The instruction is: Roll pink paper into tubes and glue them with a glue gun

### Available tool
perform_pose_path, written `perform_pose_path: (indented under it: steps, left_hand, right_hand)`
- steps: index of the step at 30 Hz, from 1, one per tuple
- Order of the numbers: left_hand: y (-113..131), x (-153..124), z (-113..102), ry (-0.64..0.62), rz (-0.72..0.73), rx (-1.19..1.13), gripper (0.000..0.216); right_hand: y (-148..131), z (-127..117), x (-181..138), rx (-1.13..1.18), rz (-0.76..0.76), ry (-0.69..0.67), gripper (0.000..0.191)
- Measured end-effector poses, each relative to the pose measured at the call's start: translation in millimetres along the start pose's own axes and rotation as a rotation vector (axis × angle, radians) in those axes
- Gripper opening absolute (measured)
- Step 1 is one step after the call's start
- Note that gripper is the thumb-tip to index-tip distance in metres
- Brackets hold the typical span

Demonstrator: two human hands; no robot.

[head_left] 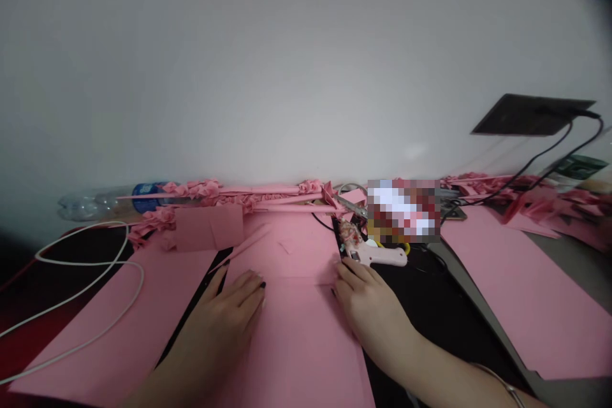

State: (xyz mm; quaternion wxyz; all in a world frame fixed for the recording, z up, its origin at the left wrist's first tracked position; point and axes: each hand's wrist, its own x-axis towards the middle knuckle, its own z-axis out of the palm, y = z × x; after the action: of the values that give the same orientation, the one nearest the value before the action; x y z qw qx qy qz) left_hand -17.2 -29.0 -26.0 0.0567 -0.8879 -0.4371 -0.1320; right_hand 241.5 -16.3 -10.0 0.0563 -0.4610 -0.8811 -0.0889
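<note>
A long pink paper sheet (296,338) lies in front of me, with a crease or edge running across it between my hands. My left hand (234,306) rests on its left side, thumb apart and fingers stretched over the paper. At the right edge, my right hand (366,293) has its fingers bent together on the sheet's margin; its thumb is mostly hidden. Just beyond the right hand lies a pale pink glue gun (385,256), its nozzle end crusted with residue. A small pink paper piece (209,228) sits past the left hand.
More pink sheets lie at left (119,312) and right (530,293). Paper flowers (196,188) with rolled stems line the wall. A plastic bottle (95,203) lies at the back left. White cable (136,287) loops at left; a dark panel (530,116) with black cables is at right.
</note>
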Motion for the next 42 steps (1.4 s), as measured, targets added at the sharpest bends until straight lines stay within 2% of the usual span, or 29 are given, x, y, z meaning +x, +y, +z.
perform_pose_path:
  steps: [4, 8, 11, 14, 19, 25, 29, 35, 40, 42]
  left_hand:
    - [-4.4, 18.9, -5.7, -0.049, 0.015, -0.081, 0.035]
    - [-10.0, 31.3, -7.3, -0.058, -0.022, -0.160, 0.027]
    - [-14.1, 35.2, -6.5, -0.115, -0.082, -0.248, 0.021]
    - [-18.4, 36.9, -4.5, -0.119, -0.187, -0.395, 0.010]
    - [-24.0, 39.1, -0.9, -0.127, -0.225, -0.622, 0.012]
    - [-27.3, 40.2, 2.7, -0.116, -0.287, -0.794, 0.009]
    - [-29.2, 40.1, 2.3, -0.142, -0.273, -0.810, 0.012]
    - [-27.2, 40.7, -1.0, -0.112, -0.256, -0.756, 0.010]
    - [-22.7, 43.6, -3.9, -0.197, -0.310, -0.753, 0.012]
    - [-22.7, 43.2, -3.2, -0.186, -0.296, -0.741, 0.017]
  right_hand:
    - [-2.4, -12.9, 18.9, 0.069, 0.016, -0.095, 0.012]
    - [-0.2, -12.8, 33.5, 0.265, 0.112, -0.171, 0.008]
    - [6.0, -13.1, 41.1, 0.445, 0.148, -0.232, 0.011]
    - [11.1, -15.4, 46.4, 0.540, 0.161, -0.287, 0.012]
    - [14.2, -10.7, 50.0, 0.592, 0.155, -0.231, 0.017]
    - [18.1, -1.5, 51.0, 0.649, 0.138, -0.293, 0.018]
    - [19.1, -3.5, 52.4, 0.630, 0.128, -0.301, 0.015]
    - [18.1, -8.1, 54.6, 0.582, 0.126, -0.284, 0.012]
    - [21.4, -6.9, 53.5, 0.615, 0.110, -0.343, 0.013]
    - [22.6, -7.3, 54.1, 0.624, 0.089, -0.358, 0.011]
